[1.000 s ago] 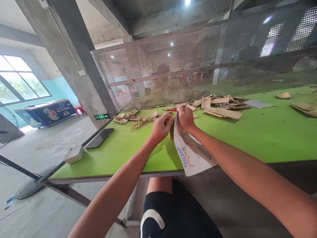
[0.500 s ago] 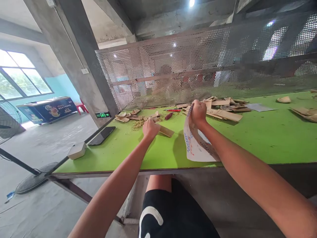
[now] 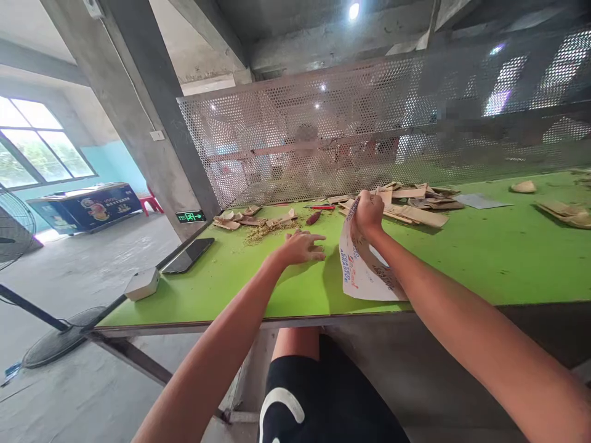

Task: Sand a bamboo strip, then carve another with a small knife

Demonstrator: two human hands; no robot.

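Note:
My right hand (image 3: 368, 215) is shut in a fist on the top edge of a printed abrasive paper sheet (image 3: 362, 267), white with blue and red lettering, which hangs down onto the green table (image 3: 462, 258). My left hand (image 3: 300, 247) lies open just above the table top with its fingers spread, holding nothing. Nearest to it are a heap of golden shavings (image 3: 272, 232) and a red-handled tool (image 3: 314, 217). Torn tan paper pieces (image 3: 240, 220) lie further left, and a larger pile of tan strips (image 3: 415, 206) sits beyond my right hand.
A perforated metal screen (image 3: 323, 135) stands along the table's far edge, with a person (image 3: 306, 144) dimly behind it. A dark tablet (image 3: 188, 255) and a white box (image 3: 142, 283) lie near the left edge. Tan pieces (image 3: 566, 215) lie at far right.
My left hand has moved right and opened flat, and the tan strip beside it no longer shows. My right hand still grips the sheet in about the same place.

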